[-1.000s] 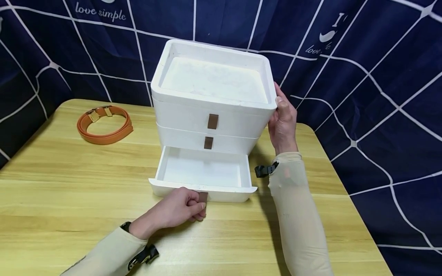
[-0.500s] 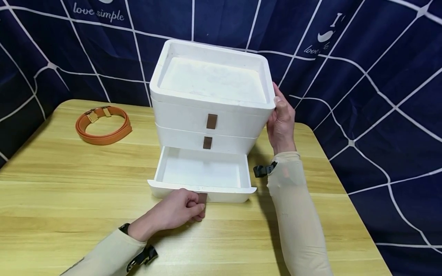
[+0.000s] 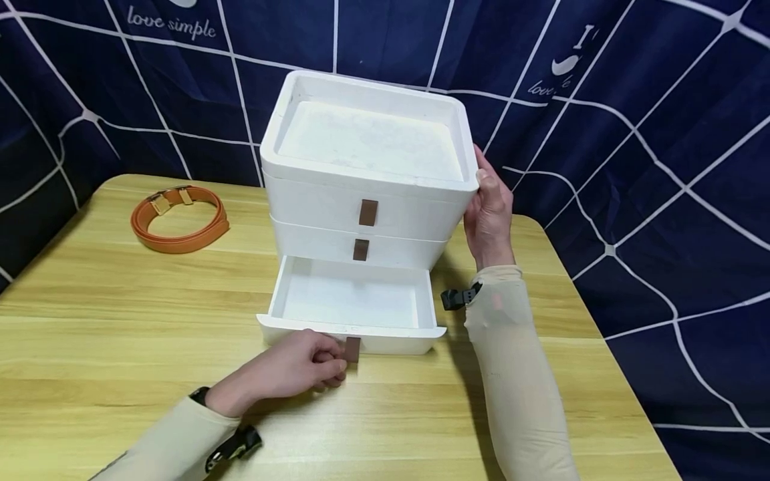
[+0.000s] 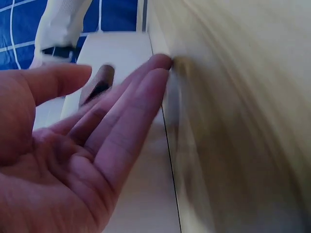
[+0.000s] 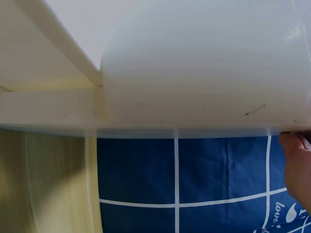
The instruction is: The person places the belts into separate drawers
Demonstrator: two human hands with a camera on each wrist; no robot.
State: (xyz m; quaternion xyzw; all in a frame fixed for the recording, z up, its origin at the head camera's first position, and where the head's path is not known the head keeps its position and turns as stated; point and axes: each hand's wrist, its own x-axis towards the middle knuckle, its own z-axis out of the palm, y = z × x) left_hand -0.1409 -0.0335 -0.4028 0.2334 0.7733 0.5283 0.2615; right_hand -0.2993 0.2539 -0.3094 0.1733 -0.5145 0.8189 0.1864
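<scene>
A white drawer cabinet (image 3: 415, 210) with brown pull tabs stands in the head view, its bottom drawer (image 3: 394, 343) pulled out and nothing visible inside. My left hand (image 3: 289, 371) is just left of that drawer's brown tab (image 3: 352, 350). In the left wrist view, the left hand's fingers (image 4: 131, 121) are nearly straight, and its thumb is apart from them, with the tab (image 4: 99, 82) behind the gap. My right hand (image 3: 490, 217) holds the cabinet's upper right side, thumb at the rim corner; its fingers are partly hidden. The right wrist view shows that hand (image 5: 299, 167) at its right edge.
A coiled orange-brown belt (image 3: 180, 244) with a gold buckle lies left of the cabinet on the wooden table (image 3: 120, 347). A dark blue curtain (image 3: 385, 33) with white lines hangs behind and to the right.
My left hand has let go of the bottom drawer's tab and shifted slightly left. The drawer stays pulled out, and the right hand stays on the cabinet.
</scene>
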